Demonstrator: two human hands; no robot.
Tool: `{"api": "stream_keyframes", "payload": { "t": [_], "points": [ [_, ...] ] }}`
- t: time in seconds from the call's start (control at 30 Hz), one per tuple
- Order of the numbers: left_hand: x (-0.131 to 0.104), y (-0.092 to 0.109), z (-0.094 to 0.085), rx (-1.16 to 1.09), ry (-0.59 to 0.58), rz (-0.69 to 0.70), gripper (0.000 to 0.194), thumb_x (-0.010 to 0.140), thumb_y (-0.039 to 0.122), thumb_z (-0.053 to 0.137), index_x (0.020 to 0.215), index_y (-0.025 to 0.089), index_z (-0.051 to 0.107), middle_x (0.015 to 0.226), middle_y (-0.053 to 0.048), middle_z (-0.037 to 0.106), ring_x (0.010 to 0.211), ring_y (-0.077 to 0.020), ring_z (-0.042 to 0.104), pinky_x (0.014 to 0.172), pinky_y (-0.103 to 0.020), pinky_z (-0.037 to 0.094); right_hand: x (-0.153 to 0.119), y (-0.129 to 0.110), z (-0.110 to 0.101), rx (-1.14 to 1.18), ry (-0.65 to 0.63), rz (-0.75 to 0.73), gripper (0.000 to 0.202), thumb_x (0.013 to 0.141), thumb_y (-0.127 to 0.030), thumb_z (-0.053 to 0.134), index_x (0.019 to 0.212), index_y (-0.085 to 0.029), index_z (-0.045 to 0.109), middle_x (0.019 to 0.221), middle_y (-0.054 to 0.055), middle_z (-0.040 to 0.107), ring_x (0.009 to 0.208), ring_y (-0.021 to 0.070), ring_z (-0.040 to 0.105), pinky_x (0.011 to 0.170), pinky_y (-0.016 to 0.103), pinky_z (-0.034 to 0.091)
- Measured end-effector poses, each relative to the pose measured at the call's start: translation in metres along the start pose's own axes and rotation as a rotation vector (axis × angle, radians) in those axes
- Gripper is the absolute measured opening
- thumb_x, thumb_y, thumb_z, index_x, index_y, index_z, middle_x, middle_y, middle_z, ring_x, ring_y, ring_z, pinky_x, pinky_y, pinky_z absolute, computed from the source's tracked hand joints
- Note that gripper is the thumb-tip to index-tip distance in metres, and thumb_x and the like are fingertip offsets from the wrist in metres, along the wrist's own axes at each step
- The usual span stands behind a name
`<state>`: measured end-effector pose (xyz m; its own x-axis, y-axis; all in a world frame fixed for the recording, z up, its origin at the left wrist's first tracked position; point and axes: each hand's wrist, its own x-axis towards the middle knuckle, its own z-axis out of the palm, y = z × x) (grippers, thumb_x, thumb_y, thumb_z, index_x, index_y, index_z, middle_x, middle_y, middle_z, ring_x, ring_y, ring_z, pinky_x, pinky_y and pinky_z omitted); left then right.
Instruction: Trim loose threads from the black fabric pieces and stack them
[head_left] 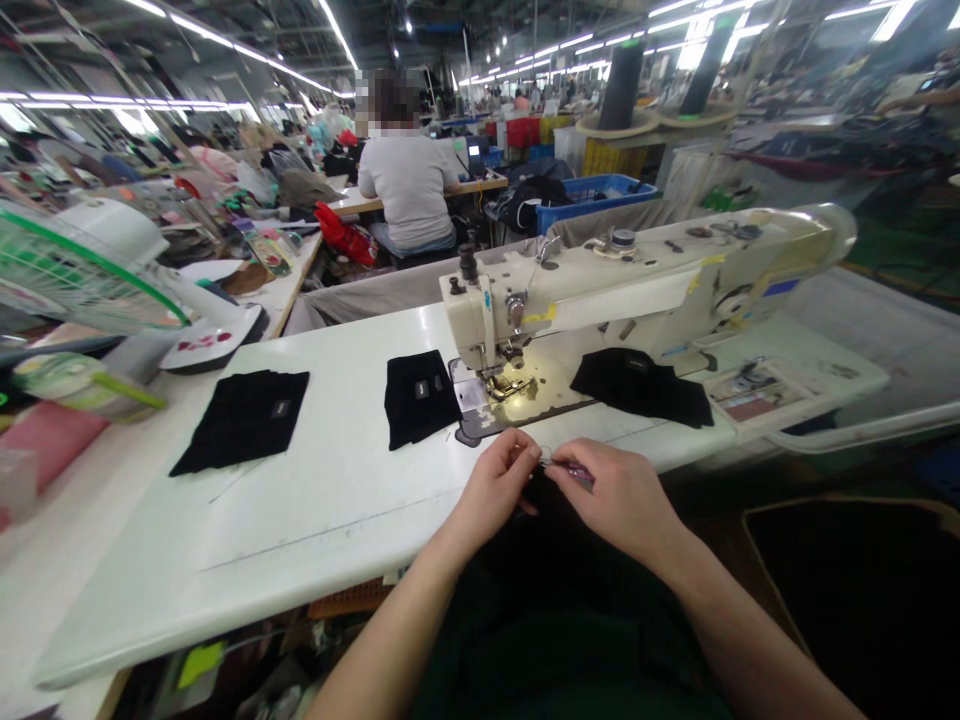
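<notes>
Both my hands meet at the table's front edge, just below the sewing machine. My left hand is pinched closed, thumb against forefinger, at a small thin item too small to name. My right hand is closed around a small purplish tool, its tip close to my left fingertips. Dark cloth hangs just under the hands. Black fabric pieces with small labels lie on the white table: one at the left, one beside the needle plate, and one right of the needle.
A green and white fan stands at the left, near a round container. Behind the machine, a person in a light shirt sits facing away. A blue crate and thread cones are farther back.
</notes>
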<state>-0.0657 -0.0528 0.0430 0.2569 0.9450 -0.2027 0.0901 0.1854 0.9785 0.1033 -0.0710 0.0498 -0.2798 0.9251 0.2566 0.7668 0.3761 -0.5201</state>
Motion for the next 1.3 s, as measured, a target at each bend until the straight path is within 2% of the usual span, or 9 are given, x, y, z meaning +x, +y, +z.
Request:
{"api": "stream_keyframes", "payload": {
  "t": [0.23, 0.43, 0.53, 0.6, 0.73, 0.83, 0.93, 1.07, 1.3],
  "points": [
    [0.002, 0.000, 0.002, -0.034, -0.007, -0.027, 0.025, 0.082, 0.044, 0.058, 0.082, 0.020, 0.051, 0.071, 0.003, 0.048, 0.062, -0.0122, 0.050, 0.039, -0.020, 0.051, -0.002, 0.005, 0.000, 0.021, 0.038, 0.015, 0.013, 0.092, -0.031, 0.055, 0.087, -0.022, 0.064, 0.080, 0.002, 0.070, 0.072, 0.0191, 0.065, 0.065, 0.030, 0.044],
    [0.000, 0.004, 0.002, -0.041, -0.016, 0.011, 0.029, 0.084, 0.046, 0.056, 0.079, 0.019, 0.055, 0.070, 0.003, 0.046, 0.062, -0.0124, 0.050, 0.042, -0.020, 0.051, -0.001, 0.011, 0.000, 0.217, 0.180, 0.220, 0.026, 0.086, -0.046, 0.061, 0.098, -0.023, 0.063, 0.091, 0.004, 0.070, 0.081, 0.0210, 0.067, 0.071, 0.031, 0.050],
    [-0.002, 0.008, 0.004, -0.038, -0.065, 0.021, 0.031, 0.083, 0.047, 0.058, 0.074, 0.017, 0.057, 0.068, 0.003, 0.046, 0.060, -0.0116, 0.050, 0.046, -0.022, 0.051, 0.001, 0.012, 0.004, 0.378, 0.101, 0.193, 0.026, 0.087, -0.046, 0.061, 0.097, -0.023, 0.065, 0.097, 0.004, 0.069, 0.087, 0.0206, 0.065, 0.071, 0.030, 0.051],
    [-0.002, 0.009, 0.004, -0.044, -0.066, 0.026, 0.027, 0.081, 0.043, 0.063, 0.077, 0.017, 0.060, 0.071, 0.001, 0.052, 0.061, -0.0116, 0.053, 0.051, -0.022, 0.051, 0.002, 0.014, 0.005, 0.433, 0.056, 0.210, 0.025, 0.089, -0.046, 0.058, 0.085, -0.022, 0.065, 0.085, 0.003, 0.069, 0.076, 0.0189, 0.064, 0.065, 0.029, 0.049],
    [-0.001, 0.004, 0.000, -0.097, -0.011, 0.013, 0.025, 0.068, 0.030, 0.077, 0.081, 0.016, 0.063, 0.073, 0.000, 0.062, 0.062, -0.0112, 0.056, 0.056, -0.022, 0.047, 0.001, 0.017, 0.002, 0.339, 0.246, 0.325, 0.033, 0.092, -0.050, 0.052, 0.077, -0.021, 0.061, 0.074, 0.002, 0.066, 0.067, 0.0186, 0.061, 0.063, 0.030, 0.047],
    [0.000, -0.001, -0.004, -0.130, 0.043, 0.012, 0.022, 0.066, 0.029, 0.078, 0.076, 0.015, 0.064, 0.068, 0.001, 0.062, 0.059, -0.0099, 0.054, 0.056, -0.022, 0.043, 0.000, 0.013, -0.004, 0.271, 0.196, 0.263, 0.031, 0.095, -0.050, 0.048, 0.096, -0.022, 0.062, 0.086, 0.003, 0.070, 0.076, 0.0207, 0.065, 0.068, 0.031, 0.048],
    [-0.001, -0.001, -0.006, -0.124, 0.108, 0.019, 0.019, 0.067, 0.031, 0.077, 0.073, 0.016, 0.065, 0.065, 0.002, 0.061, 0.057, -0.0098, 0.052, 0.054, -0.022, 0.041, -0.002, 0.004, -0.004, 0.217, 0.121, 0.126, 0.027, 0.099, -0.040, 0.042, 0.112, -0.023, 0.060, 0.101, 0.005, 0.071, 0.089, 0.0216, 0.067, 0.076, 0.032, 0.049],
    [-0.003, 0.001, -0.007, -0.090, 0.135, 0.062, 0.016, 0.069, 0.030, 0.076, 0.074, 0.017, 0.069, 0.070, 0.000, 0.066, 0.063, -0.0129, 0.056, 0.061, -0.024, 0.044, -0.002, -0.004, 0.004, 0.090, 0.167, -0.005, 0.026, 0.098, -0.036, 0.044, 0.108, -0.022, 0.063, 0.100, 0.007, 0.071, 0.087, 0.0213, 0.066, 0.076, 0.032, 0.049],
    [-0.004, -0.001, -0.008, -0.053, 0.145, 0.093, 0.013, 0.072, 0.027, 0.074, 0.078, 0.017, 0.071, 0.077, -0.002, 0.070, 0.073, -0.0163, 0.062, 0.071, -0.027, 0.047, 0.000, -0.003, 0.008, -0.040, 0.195, -0.041, 0.024, 0.098, -0.036, 0.046, 0.106, -0.021, 0.064, 0.095, 0.008, 0.070, 0.082, 0.0215, 0.065, 0.075, 0.032, 0.047]
  ]
}}
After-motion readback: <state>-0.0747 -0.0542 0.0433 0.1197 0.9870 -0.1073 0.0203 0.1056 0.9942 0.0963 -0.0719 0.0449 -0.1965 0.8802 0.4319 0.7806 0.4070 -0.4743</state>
